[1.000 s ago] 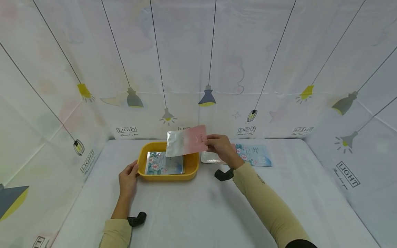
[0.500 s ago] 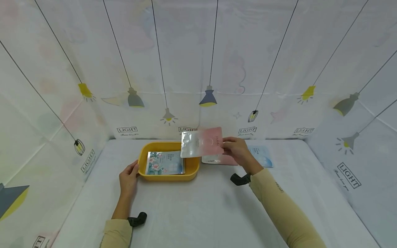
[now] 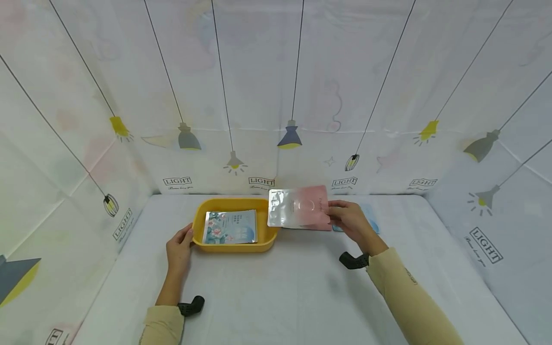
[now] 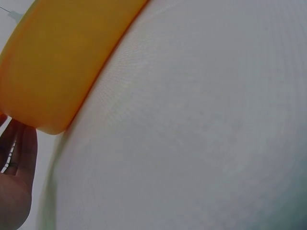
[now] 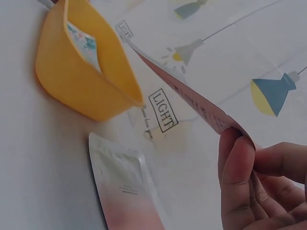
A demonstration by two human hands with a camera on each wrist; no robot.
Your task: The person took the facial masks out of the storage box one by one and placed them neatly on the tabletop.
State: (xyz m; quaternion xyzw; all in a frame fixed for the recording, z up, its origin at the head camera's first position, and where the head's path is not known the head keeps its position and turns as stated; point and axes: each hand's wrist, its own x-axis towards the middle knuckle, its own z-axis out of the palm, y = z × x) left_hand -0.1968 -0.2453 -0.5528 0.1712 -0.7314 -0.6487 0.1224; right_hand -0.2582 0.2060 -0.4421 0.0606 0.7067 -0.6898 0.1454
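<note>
Seeing our right hand (image 3: pixel 351 221) pinch the pink-and-silver sachet (image 3: pixel 297 207) at its edge, the rest extending leftward from those fingers; our left hand (image 3: pixel 178 248), fingers fairly straight, touches the yellow tray (image 3: pixel 235 248).

A flat pink-and-silver sachet (image 3: pixel 297 207) is held aloft near the right end of an upright yellow basin (image 3: pixel 235 248).
</note>
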